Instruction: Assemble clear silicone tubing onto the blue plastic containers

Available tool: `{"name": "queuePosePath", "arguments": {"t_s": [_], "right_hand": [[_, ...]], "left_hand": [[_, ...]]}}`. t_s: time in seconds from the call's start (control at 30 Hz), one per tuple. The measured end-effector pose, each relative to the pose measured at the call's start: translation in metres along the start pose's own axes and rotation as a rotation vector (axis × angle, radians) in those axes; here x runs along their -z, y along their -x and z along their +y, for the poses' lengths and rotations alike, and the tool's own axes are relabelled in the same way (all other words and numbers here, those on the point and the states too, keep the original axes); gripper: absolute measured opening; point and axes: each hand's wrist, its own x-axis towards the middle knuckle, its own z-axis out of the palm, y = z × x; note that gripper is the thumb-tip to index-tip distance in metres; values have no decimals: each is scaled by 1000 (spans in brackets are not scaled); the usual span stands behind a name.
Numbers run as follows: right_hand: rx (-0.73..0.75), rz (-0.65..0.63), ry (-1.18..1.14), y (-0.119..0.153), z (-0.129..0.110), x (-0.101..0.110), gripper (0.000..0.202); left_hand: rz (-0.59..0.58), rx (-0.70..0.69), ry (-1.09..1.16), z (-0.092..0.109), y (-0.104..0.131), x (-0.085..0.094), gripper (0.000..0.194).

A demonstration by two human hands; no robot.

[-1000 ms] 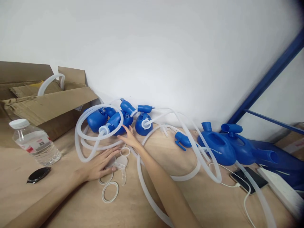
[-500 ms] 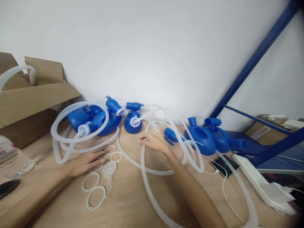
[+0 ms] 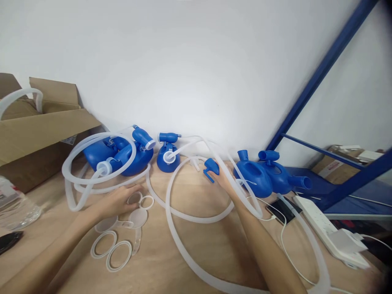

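Observation:
My left hand (image 3: 118, 202) rests low over the table, its curled fingers closed on a thin white ring (image 3: 135, 197). A second thin ring (image 3: 147, 203) touches that one. Nearer me lie a clear flat cap with a strap (image 3: 138, 218), another clear cap (image 3: 105, 223) partly under the hand, and two thicker white rings (image 3: 104, 244). My right hand (image 3: 223, 180) grips a small blue plastic spout piece (image 3: 212, 166) with a prong along its side; the palm side is hidden. Right beside it runs translucent tubing (image 3: 196, 219), looped across the table.
Blue urinal bottles (image 3: 255, 178) stand at the right, more with coiled tubing (image 3: 137, 159) at the left, and one (image 3: 168, 161) at the back middle. A cardboard box (image 3: 45, 134), water bottle (image 3: 18, 204), phone (image 3: 283, 210), power strip (image 3: 318, 224) and blue rack (image 3: 321, 77) surround the work area.
My right hand has moved right from the tubing and taken hold of the blue spout piece. My left fingers have curled in on the ring, and the rings and caps have shifted slightly.

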Motion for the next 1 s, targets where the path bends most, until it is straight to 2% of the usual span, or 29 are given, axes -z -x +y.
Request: {"name": "queuePosePath", "arguments": {"t_s": [0.07,0.13,0.23,0.3,0.37,0.47,0.53,0.63,0.73,0.83,0.9,1.0], "right_hand": [[-47,-78,-123,2,-10,3,49],[-88,-176,-244,14,-20,3,58],[-98,-321,-402,48,-38,-4,61],[-76,-411,-524,70,-49,-10,59],[-29,-502,-646,85,-59,-18,56],[44,-581,-747,95,-67,-28,50],[50,-580,-776,98,-67,-33,48],[-11,-582,-779,102,-65,-38,48],[-42,-598,-769,106,-65,-39,51],[-27,-594,-797,110,-64,-40,52],[-121,-585,-821,114,-63,-41,51],[-315,-553,-821,122,-58,-45,58]], "left_hand": [[126,-25,85,14,-5,-2,50],[259,-34,301,31,-10,-6,46],[442,46,715,63,-17,-18,41],[495,81,902,83,-23,-28,45],[466,59,1009,96,-27,-38,49],[363,-1,1098,102,-28,-51,50],[323,-9,1127,99,-26,-56,47],[340,-20,1152,94,-22,-59,44],[373,-23,1164,92,-19,-61,55],[298,0,1164,91,-16,-62,62],[247,-5,1163,91,-14,-64,59],[231,-74,1185,90,-10,-69,54]]}}
